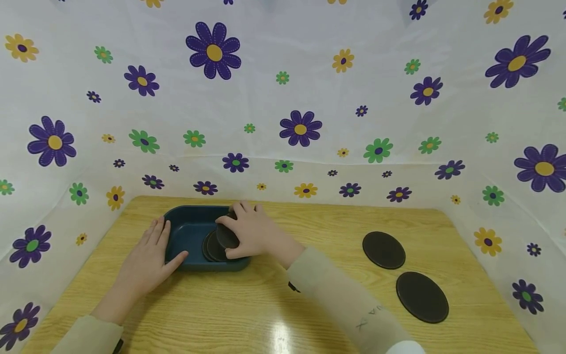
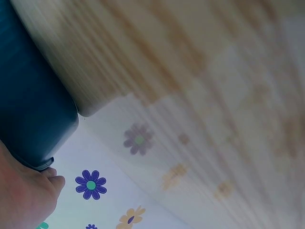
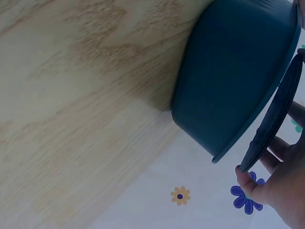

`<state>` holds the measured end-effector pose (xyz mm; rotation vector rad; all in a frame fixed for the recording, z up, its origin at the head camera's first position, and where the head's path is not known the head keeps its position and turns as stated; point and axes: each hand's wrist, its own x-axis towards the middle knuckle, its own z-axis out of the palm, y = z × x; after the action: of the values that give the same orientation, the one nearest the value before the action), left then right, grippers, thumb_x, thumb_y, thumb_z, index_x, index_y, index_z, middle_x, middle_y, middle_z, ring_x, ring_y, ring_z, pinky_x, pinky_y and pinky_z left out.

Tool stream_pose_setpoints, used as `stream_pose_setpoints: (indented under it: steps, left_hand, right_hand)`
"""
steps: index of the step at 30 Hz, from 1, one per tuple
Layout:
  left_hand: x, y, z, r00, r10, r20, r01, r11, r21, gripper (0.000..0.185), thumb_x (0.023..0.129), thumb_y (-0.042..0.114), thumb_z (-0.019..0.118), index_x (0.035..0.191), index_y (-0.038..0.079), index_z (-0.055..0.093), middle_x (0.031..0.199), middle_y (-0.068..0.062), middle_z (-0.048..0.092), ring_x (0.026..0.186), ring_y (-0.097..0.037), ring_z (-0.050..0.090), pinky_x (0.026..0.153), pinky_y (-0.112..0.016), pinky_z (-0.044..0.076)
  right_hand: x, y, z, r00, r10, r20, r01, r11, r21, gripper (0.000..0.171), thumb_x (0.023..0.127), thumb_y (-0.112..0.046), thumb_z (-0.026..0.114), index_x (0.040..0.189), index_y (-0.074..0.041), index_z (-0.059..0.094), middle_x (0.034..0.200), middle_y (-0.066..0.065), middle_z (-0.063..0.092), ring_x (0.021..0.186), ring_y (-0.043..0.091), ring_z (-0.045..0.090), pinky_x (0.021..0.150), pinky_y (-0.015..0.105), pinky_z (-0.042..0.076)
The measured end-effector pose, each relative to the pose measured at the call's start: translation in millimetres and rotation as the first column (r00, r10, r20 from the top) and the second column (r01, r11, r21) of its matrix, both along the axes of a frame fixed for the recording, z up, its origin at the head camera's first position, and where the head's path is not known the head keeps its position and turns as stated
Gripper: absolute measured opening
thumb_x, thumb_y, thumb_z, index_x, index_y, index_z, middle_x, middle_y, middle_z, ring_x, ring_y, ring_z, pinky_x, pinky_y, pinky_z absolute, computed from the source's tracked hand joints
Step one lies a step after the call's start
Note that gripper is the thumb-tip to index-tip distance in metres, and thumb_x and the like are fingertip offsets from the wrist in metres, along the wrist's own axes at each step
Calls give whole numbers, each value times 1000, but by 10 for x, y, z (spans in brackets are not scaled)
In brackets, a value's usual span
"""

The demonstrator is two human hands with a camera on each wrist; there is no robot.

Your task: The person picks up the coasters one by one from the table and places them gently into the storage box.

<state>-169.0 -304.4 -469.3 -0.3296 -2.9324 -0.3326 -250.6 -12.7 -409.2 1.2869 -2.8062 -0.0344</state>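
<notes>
A dark teal tray (image 1: pixel 185 231) sits at the back left of the wooden table. My right hand (image 1: pixel 249 233) reaches over its right side and pinches a round black coaster (image 1: pixel 226 237) by its edge, tilted above other black coasters (image 1: pixel 211 248) lying in the tray. In the right wrist view the coaster (image 3: pixel 274 117) stands edge-on beside the tray's outer wall (image 3: pixel 233 76). My left hand (image 1: pixel 150 255) lies flat with straight fingers against the tray's left side, thumb at its front rim. The left wrist view shows the tray wall (image 2: pixel 28 109) and part of my left hand (image 2: pixel 26 198).
Two more black round coasters lie on the table to the right, one (image 1: pixel 383 250) farther back and one (image 1: pixel 422 296) nearer the front. A white cloth with flower prints (image 1: pixel 300 128) walls in the table at the back and both sides.
</notes>
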Motion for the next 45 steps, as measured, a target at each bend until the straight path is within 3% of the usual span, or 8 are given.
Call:
stream_pose_setpoints:
  steps: [21, 45]
  left_hand:
    - [-19, 11, 24, 1000, 2, 20, -1, 1000, -6, 102, 105, 62, 54, 164, -13, 18, 172, -36, 17, 164, -49, 11, 131, -65, 22]
    - [8, 35, 64, 999, 12, 40, -11, 1000, -12, 102, 104, 62, 55, 164, -13, 21, 172, -36, 17, 163, -50, 15, 130, -66, 24]
  right_hand:
    - [56, -352, -33, 1000, 12, 16, -13, 998, 57, 74, 93, -66, 66, 158, -36, 47, 157, 5, 48, 140, 23, 46, 108, 46, 47]
    - [35, -175, -84, 1000, -3, 6, 3, 999, 44, 71, 96, -63, 65, 159, -34, 47, 159, 7, 47, 145, 27, 46, 119, 52, 44]
